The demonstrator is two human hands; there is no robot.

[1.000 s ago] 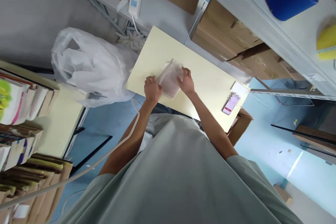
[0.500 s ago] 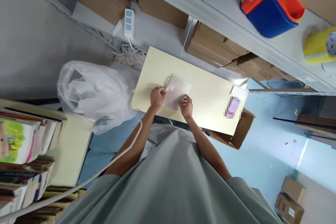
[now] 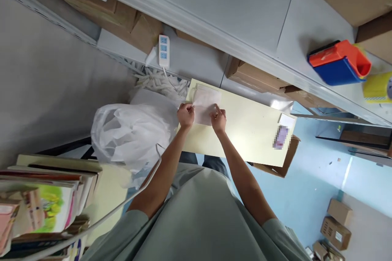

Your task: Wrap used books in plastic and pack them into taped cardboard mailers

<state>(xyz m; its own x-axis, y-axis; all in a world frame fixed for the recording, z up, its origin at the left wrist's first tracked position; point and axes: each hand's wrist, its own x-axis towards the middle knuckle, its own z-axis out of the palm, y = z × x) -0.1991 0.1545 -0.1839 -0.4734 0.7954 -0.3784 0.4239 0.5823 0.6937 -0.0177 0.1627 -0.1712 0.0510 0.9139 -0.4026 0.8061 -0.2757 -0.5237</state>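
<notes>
A thin, whitish, see-through sheet (image 3: 207,97) lies on the left part of the pale yellow tabletop (image 3: 245,130), with its lower part between my hands. It looks like film or soft paper; I cannot tell which. My left hand (image 3: 185,115) pinches its left edge between thumb and fingers. At the right edge my right hand (image 3: 218,120) is closed, thumb and fingertips together on the sheet. More layers seem to lie beneath it, though their number is unclear.
Left of the table bulges a clear bag (image 3: 131,130) of white material. A power strip (image 3: 164,51) sits on the shelf behind. A pixelated purple item (image 3: 281,137) lies at the table's right end. Books (image 3: 55,200) are stacked lower left. A white cable (image 3: 122,204) crosses my left arm.
My view has shifted, so table and shelf appear lower. Both hands and the sheet are nearer the table's far left corner. My right fingers have closed more at the sheet's edge.
</notes>
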